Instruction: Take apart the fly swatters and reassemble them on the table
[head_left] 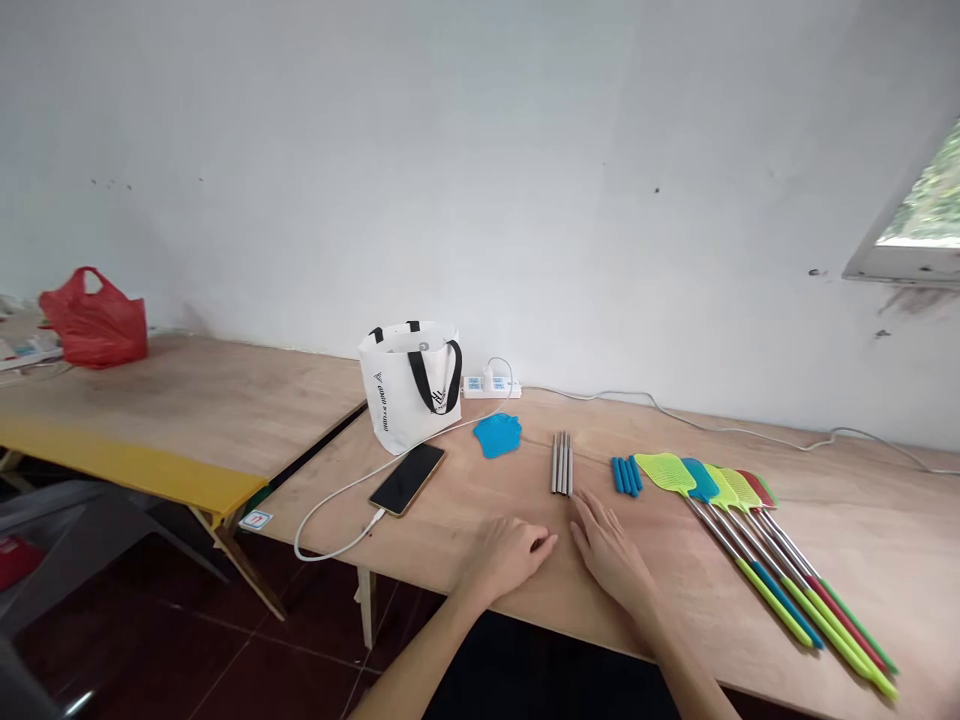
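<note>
The metal rods (562, 463) lay side by side in a tight bundle on the wooden table (465, 520), pointing away from the person; whether there were three or four was hard to make out. Just in front of them both hands rested on the table top and gripped nothing. The right hand (607, 550) lay flat, palm down, its fingertips (583, 503) close to the near ends of the rods without clearly touching them. The left hand (510, 555) sat beside it with the fingers loosely curled under, so its palm was hidden. Both forearms were cut off by the lower edge of the view.

To the right of the rods lay a few short blue grips (626, 474), packed together. Beyond these was a fanned row of finished fly swatters (739, 520), their heads overlapping so that the rear ones showed only in slivers.

To the left of the rods lay a loose blue swatter head (497, 435), then a phone (406, 478) face up on a white cable (330, 505). Behind the phone stood a white tote bag (411, 385), its contents out of sight, and a power strip (491, 385) against the wall. A red plastic bag (96, 318) sat far left on a second table, and a window (919, 225) was cropped by the right edge.
</note>
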